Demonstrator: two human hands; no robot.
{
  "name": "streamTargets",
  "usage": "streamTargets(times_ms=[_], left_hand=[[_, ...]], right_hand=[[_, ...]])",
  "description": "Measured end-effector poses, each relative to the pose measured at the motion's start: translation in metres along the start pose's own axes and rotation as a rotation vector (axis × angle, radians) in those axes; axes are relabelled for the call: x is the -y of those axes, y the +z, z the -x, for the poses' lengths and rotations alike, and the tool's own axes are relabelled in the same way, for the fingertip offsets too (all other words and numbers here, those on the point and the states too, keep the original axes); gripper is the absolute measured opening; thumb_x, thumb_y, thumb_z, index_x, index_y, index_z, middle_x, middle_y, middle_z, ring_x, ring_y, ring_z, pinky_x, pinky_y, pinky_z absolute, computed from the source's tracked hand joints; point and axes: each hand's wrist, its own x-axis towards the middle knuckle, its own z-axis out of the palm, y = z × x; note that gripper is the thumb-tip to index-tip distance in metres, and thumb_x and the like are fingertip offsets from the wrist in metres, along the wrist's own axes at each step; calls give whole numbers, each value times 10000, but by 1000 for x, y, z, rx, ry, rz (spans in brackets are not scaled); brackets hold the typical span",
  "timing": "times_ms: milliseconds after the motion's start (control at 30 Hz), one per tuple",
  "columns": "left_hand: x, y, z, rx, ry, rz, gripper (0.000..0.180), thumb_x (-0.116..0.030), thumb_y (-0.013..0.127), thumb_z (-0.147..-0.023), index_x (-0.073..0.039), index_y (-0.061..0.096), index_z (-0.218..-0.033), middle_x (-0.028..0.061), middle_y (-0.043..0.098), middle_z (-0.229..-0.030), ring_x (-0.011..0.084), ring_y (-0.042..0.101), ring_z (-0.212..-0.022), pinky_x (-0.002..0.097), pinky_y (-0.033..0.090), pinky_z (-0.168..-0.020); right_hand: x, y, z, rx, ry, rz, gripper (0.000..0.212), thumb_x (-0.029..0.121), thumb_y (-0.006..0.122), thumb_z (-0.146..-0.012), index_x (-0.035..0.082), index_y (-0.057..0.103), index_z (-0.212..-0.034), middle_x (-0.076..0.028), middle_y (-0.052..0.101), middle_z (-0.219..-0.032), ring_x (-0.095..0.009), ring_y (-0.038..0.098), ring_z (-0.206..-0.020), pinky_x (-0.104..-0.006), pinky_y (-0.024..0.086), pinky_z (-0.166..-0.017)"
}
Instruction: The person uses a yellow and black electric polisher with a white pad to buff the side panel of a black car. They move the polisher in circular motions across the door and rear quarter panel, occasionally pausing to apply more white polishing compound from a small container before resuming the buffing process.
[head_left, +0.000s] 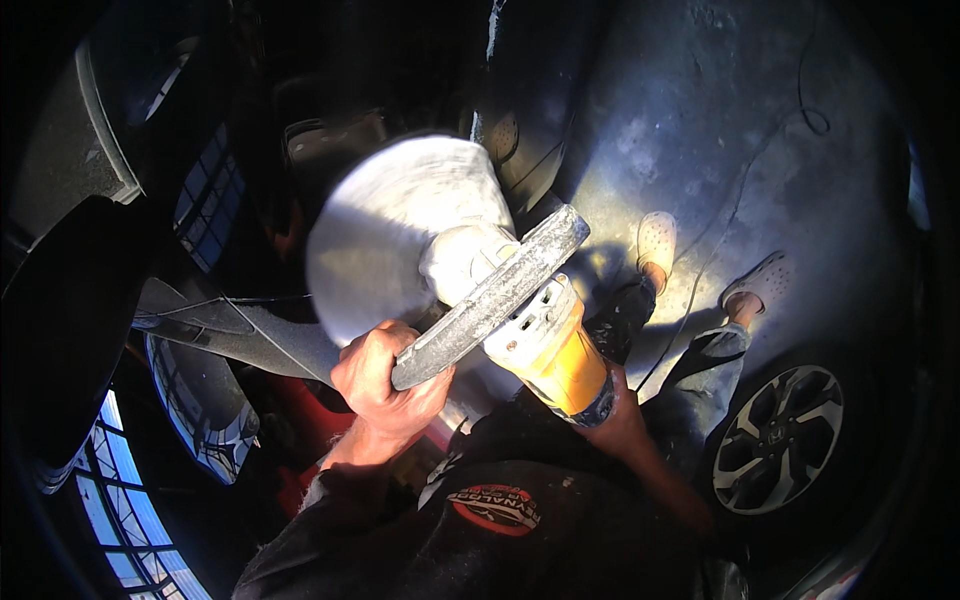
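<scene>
Both my hands hold a yellow polisher (562, 360) with a pale metal head. My left hand (385, 385) is closed around the lower left end of its thick, grey, worn front handle (490, 305). At the rear, my right hand (615, 420) wraps round the dark end of the yellow body, its fingers partly hidden. Beyond the handle is the round white pad (390, 230), smeared by motion and lit brightly on one side. The pad lies over a dark, glossy car body; whether it touches the surface I cannot tell.
A car side mirror (200, 410) shows at the left, with window reflections in the dark bodywork. A thin black cord (740, 200) runs over the grey concrete floor (690, 110), past two feet in light clogs (657, 240). At the lower right is a spoked car wheel (778, 440).
</scene>
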Motion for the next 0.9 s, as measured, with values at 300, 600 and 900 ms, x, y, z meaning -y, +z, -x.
streamTargets(times_ms=[300, 600, 900], left_hand=[[-27, 5, -98, -172, 239, 16, 310, -30, 893, -751, 6, 620, -893, 38, 648, -744, 97, 606, -670, 237, 485, -648], [-6, 6, -66, -185, 210, 146, 361, -83, 890, -681, -2, 617, -903, 118, 652, -716, 202, 660, -596, 272, 515, -586], [4, 1, 67, -51, -61, 86, 273, 19, 808, -730, -13, 549, -808, 132, 671, -716, 190, 647, -590, 275, 494, -598]], right_hand=[[76, -44, -58, -186, -219, 129, 884, 102, 915, -706, 20, 382, -1407, -177, 652, -1257, -263, 653, -1179, -392, 515, -993], [63, -42, -54, -180, -190, 111, 869, 79, 909, -704, 6, 391, -1399, -147, 652, -1234, -242, 648, -1147, -377, 506, -1007], [-26, -2, 2, 101, 154, 187, 905, 270, 893, -747, 59, 380, -1462, -259, 683, -1212, -412, 665, -1153, -455, 548, -959]])
